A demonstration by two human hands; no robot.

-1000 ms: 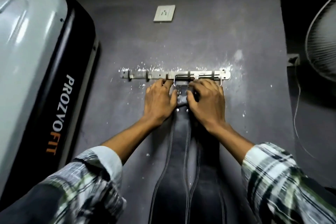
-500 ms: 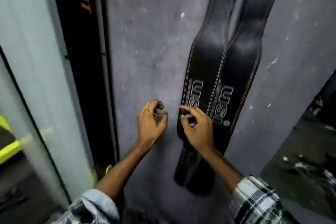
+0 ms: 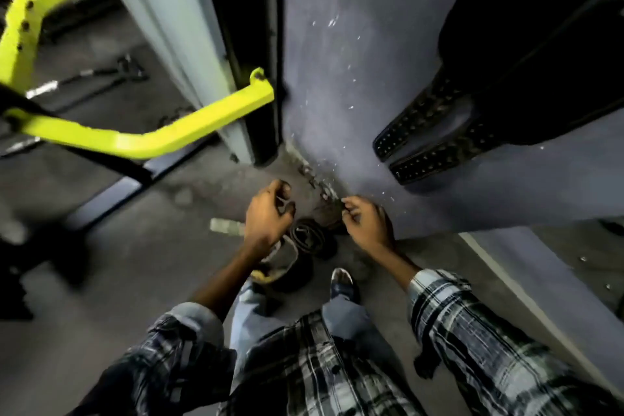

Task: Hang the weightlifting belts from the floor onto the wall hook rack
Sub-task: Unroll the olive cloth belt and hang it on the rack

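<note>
Black leather: a coiled belt (image 3: 309,238) lies on the floor (image 3: 141,267) just below my left hand (image 3: 268,216) and right hand (image 3: 366,221). Both hover with fingers loosely curled, holding nothing. I judge it stiff, springy, moderately heavy; grip across the whole coil. Two belts (image 3: 499,84) hang on the wall above it.

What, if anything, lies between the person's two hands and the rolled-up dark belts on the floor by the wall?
Nothing visible. The left hand and right hand hang empty, fingers loosely curled, just above the rolled dark belts on the grey floor; only open air shows between. The left forearm partly hides the pile from the camera.
</note>
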